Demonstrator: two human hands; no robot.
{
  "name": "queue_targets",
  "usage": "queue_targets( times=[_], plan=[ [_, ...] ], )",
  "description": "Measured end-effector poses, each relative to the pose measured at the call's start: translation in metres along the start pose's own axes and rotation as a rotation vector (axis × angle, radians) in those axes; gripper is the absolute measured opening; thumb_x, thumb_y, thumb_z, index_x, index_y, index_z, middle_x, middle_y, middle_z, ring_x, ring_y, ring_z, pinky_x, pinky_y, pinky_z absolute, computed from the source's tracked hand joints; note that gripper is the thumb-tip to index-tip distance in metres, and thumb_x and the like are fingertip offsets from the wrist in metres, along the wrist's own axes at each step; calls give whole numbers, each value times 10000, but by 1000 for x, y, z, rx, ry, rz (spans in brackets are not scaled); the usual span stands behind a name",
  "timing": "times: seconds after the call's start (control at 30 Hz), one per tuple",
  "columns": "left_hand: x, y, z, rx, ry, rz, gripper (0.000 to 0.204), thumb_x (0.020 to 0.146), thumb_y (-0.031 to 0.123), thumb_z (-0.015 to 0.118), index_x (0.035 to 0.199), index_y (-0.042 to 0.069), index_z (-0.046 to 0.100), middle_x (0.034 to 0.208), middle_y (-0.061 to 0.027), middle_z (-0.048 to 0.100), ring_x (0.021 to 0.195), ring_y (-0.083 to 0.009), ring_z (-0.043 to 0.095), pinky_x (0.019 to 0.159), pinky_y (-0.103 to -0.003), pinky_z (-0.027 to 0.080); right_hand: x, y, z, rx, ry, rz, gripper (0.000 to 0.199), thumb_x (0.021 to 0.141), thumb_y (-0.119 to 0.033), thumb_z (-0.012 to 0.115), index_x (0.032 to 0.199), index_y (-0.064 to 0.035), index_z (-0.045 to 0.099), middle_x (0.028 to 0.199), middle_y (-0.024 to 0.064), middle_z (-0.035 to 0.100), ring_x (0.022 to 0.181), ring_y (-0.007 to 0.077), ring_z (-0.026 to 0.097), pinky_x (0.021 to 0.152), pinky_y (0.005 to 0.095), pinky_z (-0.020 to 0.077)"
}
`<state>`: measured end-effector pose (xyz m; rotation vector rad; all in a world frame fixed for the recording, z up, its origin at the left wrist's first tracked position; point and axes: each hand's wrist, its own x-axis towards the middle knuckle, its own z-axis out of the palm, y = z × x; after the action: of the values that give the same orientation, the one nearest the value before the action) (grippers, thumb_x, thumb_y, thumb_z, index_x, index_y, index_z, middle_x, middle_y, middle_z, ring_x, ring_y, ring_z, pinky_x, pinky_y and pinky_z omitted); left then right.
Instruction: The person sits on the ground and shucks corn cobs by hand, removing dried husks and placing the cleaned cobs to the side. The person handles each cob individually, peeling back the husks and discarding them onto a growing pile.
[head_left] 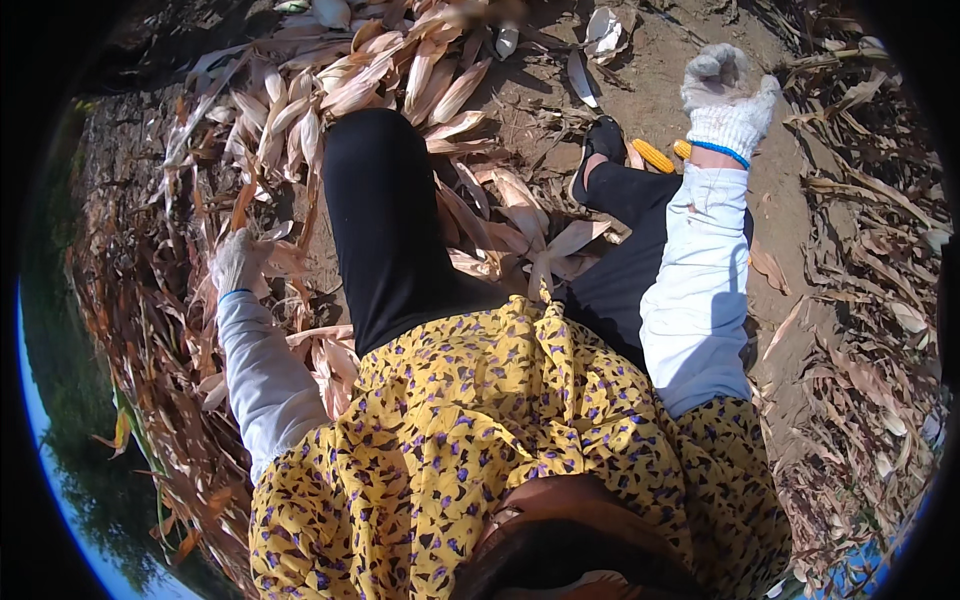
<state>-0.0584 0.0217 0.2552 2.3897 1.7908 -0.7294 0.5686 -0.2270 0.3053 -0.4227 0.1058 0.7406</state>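
Husks everywhere, and the person sits on the bare ground (pixel 660 90) with legs stretched toward the top of the frame. Left hand (pixel 238 262), gloved white, presses into the dry husk pile (pixel 290 265) at left centre, fingers curled on the leaves; whether it truly grips, I cannot tell. Right hand (pixel 722 85) reaches out at upper right, glove closed into a loose fist, nothing visible in it. Just below it, two yellow corn cobs (pixel 655 155) lie beside the black shoe (pixel 603 140).
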Motion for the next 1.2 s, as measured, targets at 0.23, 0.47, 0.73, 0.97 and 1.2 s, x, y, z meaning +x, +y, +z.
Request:
queue_targets(
  times=[0.23, 0.47, 0.73, 0.97, 1.2],
  plan=[
    [-34, -75, 111, -153, -397, -175, 404, 828, 441, 622, 1046, 112, 707, 1024, -181, 698, 1009, -356, 652, 863, -437, 501, -18, 24, 31, -126, -54, 90, 632, 978, -521, 376, 933, 54, 634, 872, 174, 600, 761, 281, 541, 620, 378, 443],
    [56, 36, 113, -439, -66, 34, 385, 913, 422, 484, 1051, 131, 696, 1039, -188, 691, 1013, -385, 640, 882, -466, 494, -30, 45, 52, -159, -119, 232, 579, 982, -488, 411, 985, 39, 650, 914, 170, 616, 798, 285, 548, 646, 380, 439],
    [161, 167, 114, -341, 173, 425, 332, 921, 291, 529, 1177, 81, 560, 1181, -180, 601, 1010, -375, 645, 844, -486, 526, -49, 63, 77, -303, -149, 223, 466, 984, -376, 500, 1183, 42, 554, 945, 97, 545, 778, 201, 470, 607, 307, 385],
    [198, 225, 69, -327, 188, 402, 462, 895, 215, 581, 1322, 107, 442, 1321, -180, 495, 1196, -382, 541, 939, -494, 481, -71, 77, 103, -501, -22, 139, 454, 995, -373, 503, 1216, 19, 560, 930, 51, 533, 720, 148, 423, 557, 273, 335],
    [238, 232, 90, -239, 243, 418, 336, 917, 221, 518, 1236, 127, 564, 1250, -162, 579, 1145, -355, 588, 949, -482, 478, -69, 77, 99, -426, -145, 266, 471, 1014, -364, 459, 1261, 29, 537, 925, 68, 502, 717, 161, 412, 562, 290, 356]
  ],
)
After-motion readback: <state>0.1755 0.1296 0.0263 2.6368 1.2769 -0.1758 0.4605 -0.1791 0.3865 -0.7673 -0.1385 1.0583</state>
